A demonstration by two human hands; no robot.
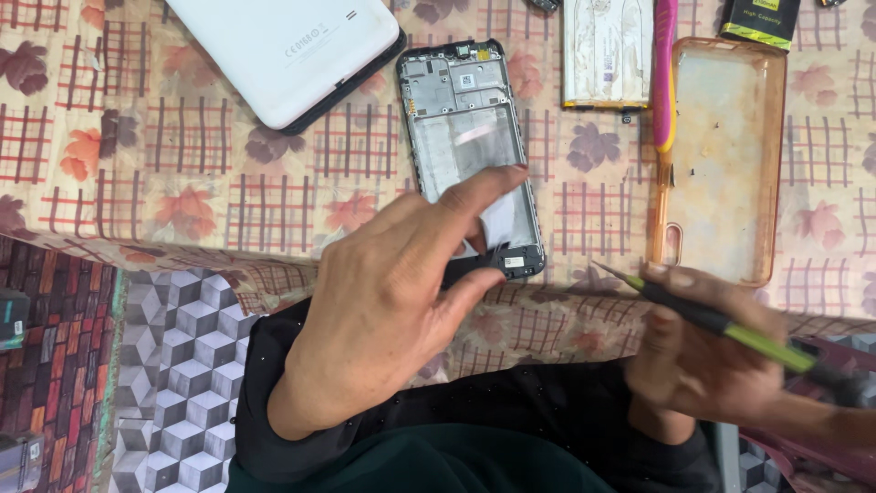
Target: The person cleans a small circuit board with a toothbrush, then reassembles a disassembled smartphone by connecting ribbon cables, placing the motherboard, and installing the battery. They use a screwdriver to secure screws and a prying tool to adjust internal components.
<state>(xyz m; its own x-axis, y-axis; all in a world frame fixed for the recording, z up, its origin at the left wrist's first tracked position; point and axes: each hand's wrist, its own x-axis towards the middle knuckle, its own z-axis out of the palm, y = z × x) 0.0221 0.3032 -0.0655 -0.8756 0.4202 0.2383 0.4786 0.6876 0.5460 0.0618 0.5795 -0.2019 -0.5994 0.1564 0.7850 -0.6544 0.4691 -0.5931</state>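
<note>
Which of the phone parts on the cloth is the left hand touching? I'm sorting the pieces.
The stripped phone frame in the middle: the left hand grips its lower end. The white back cover and clear orange case lie untouched.

Far right, at the bench's far edge: small black package (760, 20) with yellow-green trim, cut off by the frame. Mid-bench, inside the opened phone frame (472, 146): small white rectangular label (466, 79) near its far end.
</note>
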